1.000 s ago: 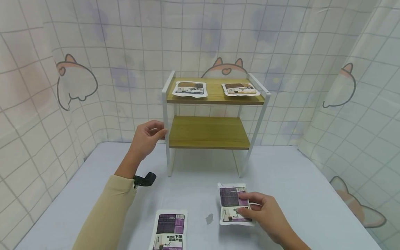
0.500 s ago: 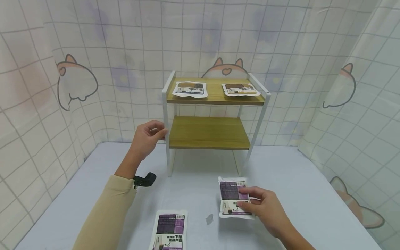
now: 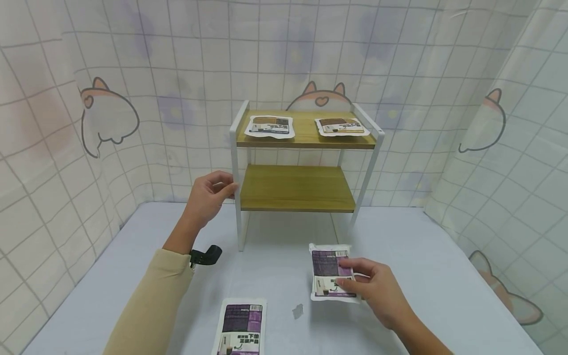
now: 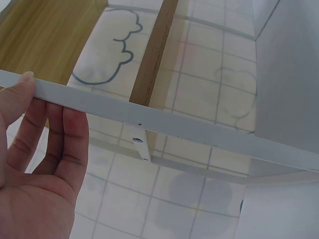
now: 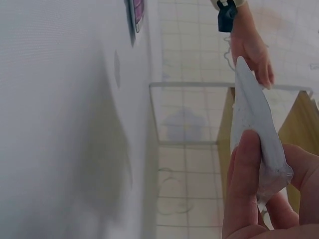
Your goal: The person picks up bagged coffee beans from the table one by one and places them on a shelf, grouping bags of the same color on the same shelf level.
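Observation:
My right hand [image 3: 377, 288] pinches a white-edged packet [image 3: 328, 268] with a purple and cream label by its right side. The right wrist view shows this packet [image 5: 256, 122] edge-on between thumb and fingers, raised over the table. My left hand [image 3: 208, 196] is at the front left post of a two-tier shelf [image 3: 297, 187] with wooden boards and a white frame. In the left wrist view, the thumb and fingers of the left hand [image 4: 47, 149] pinch the white post [image 4: 99, 98] from both sides.
Another purple-labelled packet [image 3: 239, 328] lies flat on the white table at the front. On the upper board rest two brown-labelled packets, one left [image 3: 269, 126] and one right [image 3: 341, 126]. A small grey patch [image 3: 298, 311] marks the tabletop. Grid-patterned cloth [image 3: 186, 59] surrounds the table.
My right hand has carried its packet a short way forward, toward the shelf. The left hand stays on the post, and the other packets have not moved.

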Tool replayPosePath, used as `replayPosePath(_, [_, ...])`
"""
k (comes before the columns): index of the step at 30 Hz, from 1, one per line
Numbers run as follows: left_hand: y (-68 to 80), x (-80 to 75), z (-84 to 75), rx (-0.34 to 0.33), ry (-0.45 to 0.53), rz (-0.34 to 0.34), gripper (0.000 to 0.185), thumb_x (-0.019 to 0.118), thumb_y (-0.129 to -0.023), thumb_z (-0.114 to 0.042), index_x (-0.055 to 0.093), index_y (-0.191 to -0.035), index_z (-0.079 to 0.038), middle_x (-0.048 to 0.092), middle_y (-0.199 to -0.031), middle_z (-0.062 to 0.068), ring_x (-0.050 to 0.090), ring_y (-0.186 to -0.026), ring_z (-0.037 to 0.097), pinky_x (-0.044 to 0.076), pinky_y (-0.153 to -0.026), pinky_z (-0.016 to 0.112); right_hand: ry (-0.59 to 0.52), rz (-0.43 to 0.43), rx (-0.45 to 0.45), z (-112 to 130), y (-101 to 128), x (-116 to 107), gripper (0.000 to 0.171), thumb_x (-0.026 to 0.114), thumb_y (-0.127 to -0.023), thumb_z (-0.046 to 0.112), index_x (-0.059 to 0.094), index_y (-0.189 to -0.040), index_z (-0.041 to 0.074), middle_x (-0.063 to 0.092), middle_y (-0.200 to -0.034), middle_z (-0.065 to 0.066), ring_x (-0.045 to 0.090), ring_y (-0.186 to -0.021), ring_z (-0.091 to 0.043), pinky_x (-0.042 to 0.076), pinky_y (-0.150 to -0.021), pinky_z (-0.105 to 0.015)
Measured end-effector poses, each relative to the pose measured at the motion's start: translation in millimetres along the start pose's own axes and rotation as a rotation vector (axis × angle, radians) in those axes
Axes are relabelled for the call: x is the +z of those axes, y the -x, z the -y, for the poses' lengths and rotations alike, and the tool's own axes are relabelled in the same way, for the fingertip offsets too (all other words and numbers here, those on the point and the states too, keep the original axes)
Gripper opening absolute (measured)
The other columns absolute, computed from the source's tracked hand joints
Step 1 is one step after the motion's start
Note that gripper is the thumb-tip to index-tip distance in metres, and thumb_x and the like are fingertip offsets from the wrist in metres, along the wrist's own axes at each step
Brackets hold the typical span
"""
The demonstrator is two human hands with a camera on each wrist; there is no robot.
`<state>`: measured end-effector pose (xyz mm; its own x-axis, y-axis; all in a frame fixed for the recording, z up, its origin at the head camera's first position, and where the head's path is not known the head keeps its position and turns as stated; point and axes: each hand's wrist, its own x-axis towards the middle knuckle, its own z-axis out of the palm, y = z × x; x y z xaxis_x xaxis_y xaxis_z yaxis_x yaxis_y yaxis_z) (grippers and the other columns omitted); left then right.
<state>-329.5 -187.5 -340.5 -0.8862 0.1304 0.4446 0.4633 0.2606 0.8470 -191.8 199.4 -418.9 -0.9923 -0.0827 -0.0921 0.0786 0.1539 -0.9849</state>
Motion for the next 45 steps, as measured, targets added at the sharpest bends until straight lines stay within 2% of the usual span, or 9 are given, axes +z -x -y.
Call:
replayPosePath(9, [-0.5, 0.3, 0.3, -0.011, 0.0, -0.007, 0.02, 0.07, -0.098, -0.017, 0.07, -0.111, -0.002, 0.065, -0.101, 0.002, 0.071, -0.098, 0.013, 0.06, -0.083, 0.022, 0.0, -0.003, -0.002, 6.1, -5.2, 1.1, 0.05, 0.084, -0.081, 0.004, 0.068, -0.128, 0.002, 0.063, -0.132, -0.022, 0.074, -0.097, -0.024, 0.064, -0.078, -0.031])
replayPosePath(16, [-1.6, 0.2, 2.0, -0.012, 0.008, -0.008, 0.02, 0.07, -0.098, -0.017, 0.069, -0.11, 0.0, 0.065, -0.099, 0.0, 0.071, -0.097, 0.012, 0.06, -0.083, 0.022, -0.009, 0.002, -0.028, 10.5, -10.1, 0.1, 0.05, 0.084, -0.082, 0.005, 0.068, -0.129, 0.0, 0.064, -0.128, -0.021, 0.073, -0.096, -0.023, 0.064, -0.08, -0.031])
replayPosePath(26, [-0.5, -0.3, 0.8, -0.008, 0.006, -0.005, 0.019, 0.071, -0.098, -0.016, 0.07, -0.111, -0.002, 0.065, -0.102, 0.002, 0.071, -0.097, 0.012, 0.06, -0.084, 0.022, 0.088, -0.045, -0.029, 22.0, -17.3, -0.2, 0.045, 0.083, -0.086, 0.014, 0.071, -0.128, 0.007, 0.068, -0.127, -0.018, 0.072, -0.094, -0.022, 0.063, -0.08, -0.028])
replayPosePath(32, [-0.4, -0.5, 0.9, 0.001, 0.009, 0.002, 0.02, 0.07, -0.098, -0.017, 0.07, -0.112, -0.002, 0.065, -0.102, 0.002, 0.071, -0.096, 0.012, 0.06, -0.084, 0.023, 0.064, -0.045, -0.035, 28.2, -20.5, -0.7, 0.047, 0.081, -0.087, 0.012, 0.068, -0.132, 0.004, 0.066, -0.13, -0.02, 0.071, -0.094, -0.02, 0.063, -0.079, -0.027])
replayPosePath(45, [0.2, -0.6, 0.2, -0.008, -0.003, 0.005, 0.022, 0.07, -0.098, -0.02, 0.07, -0.113, -0.003, 0.065, -0.103, 0.002, 0.071, -0.098, 0.011, 0.06, -0.085, 0.023, 0.044, -0.046, -0.057, 40.2, -30.1, -5.5, 0.051, 0.08, -0.09, 0.015, 0.064, -0.137, 0.005, 0.059, -0.138, -0.021, 0.068, -0.098, -0.019, 0.061, -0.082, -0.023])
